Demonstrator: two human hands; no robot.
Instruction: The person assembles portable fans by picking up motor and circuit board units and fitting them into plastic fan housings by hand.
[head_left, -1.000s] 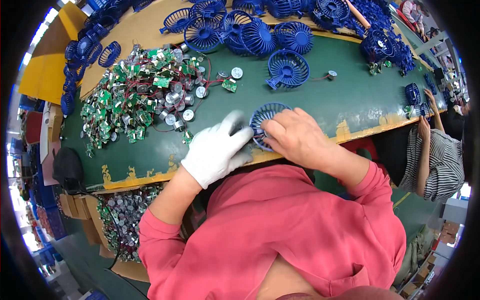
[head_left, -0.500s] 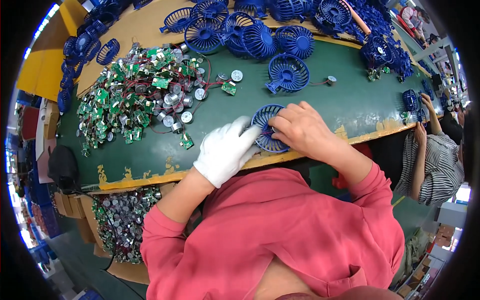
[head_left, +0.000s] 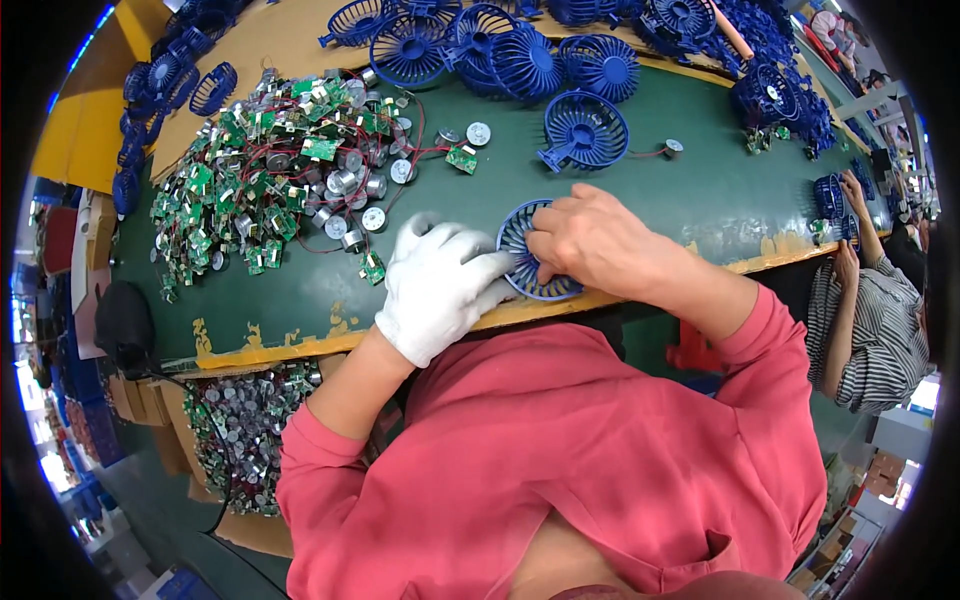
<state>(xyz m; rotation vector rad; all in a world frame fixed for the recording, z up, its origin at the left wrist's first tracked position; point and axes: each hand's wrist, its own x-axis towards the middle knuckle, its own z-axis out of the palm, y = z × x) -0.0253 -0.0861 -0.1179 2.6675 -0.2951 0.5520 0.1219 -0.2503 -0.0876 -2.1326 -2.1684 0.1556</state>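
A round, slatted blue fan housing [head_left: 514,238] lies at the table's near edge, its hollow side facing up. My left hand [head_left: 440,285], in a white glove, grips its left rim. Over the right part of the housing, my bare right hand [head_left: 590,240] has its fingers bent and closed, with the tips down inside the ring. Whatever those fingertips hold is hidden. Beyond the hands, another blue fan housing [head_left: 583,132] rests on the green table, with a small round motor [head_left: 673,147] on a red wire beside it.
A heap of small motors wired to green circuit boards [head_left: 270,180] covers the table's left side. Blue fan housings [head_left: 520,62] are piled along the back. An open box of motors [head_left: 245,435] stands below the edge at left. A co-worker's arm [head_left: 842,310] reaches in at right.
My right hand has turned slightly, and its fingers are curled further into the housing. My left hand still holds the rim. The whole view has shifted a little.
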